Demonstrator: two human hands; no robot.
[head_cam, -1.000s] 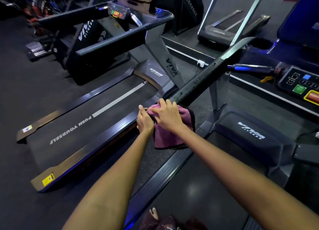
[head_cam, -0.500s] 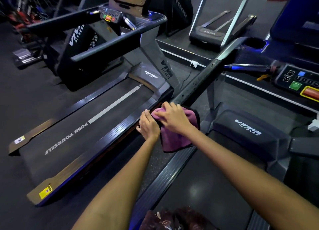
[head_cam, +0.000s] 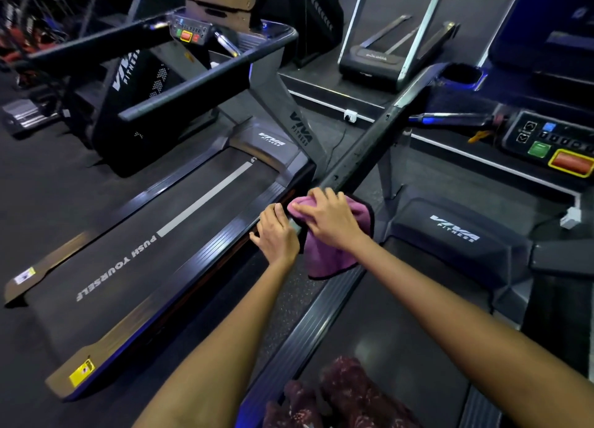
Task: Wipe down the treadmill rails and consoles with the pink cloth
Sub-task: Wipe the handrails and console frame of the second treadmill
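I read "PUSH YOURSELF" in white capitals on the dark running belt of the left treadmill. "VIVA FITNESS" stood in white on that machine's grey motor cover, on its slanted grey upright post, on the black side panel further left, and on the dark motor cover of the right treadmill. The yellow stickers' print was too small to read.

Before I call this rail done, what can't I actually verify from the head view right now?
- Near end of the rail: covered by the pink cloth and the right hand, so its cleanliness is unknown.
- Left hand: its fingertips curl out of sight beside the cloth; grip unclear.
- Right console: cut off by the frame edge; small button labels unreadable.
- Far console: too small and blurred to judge.
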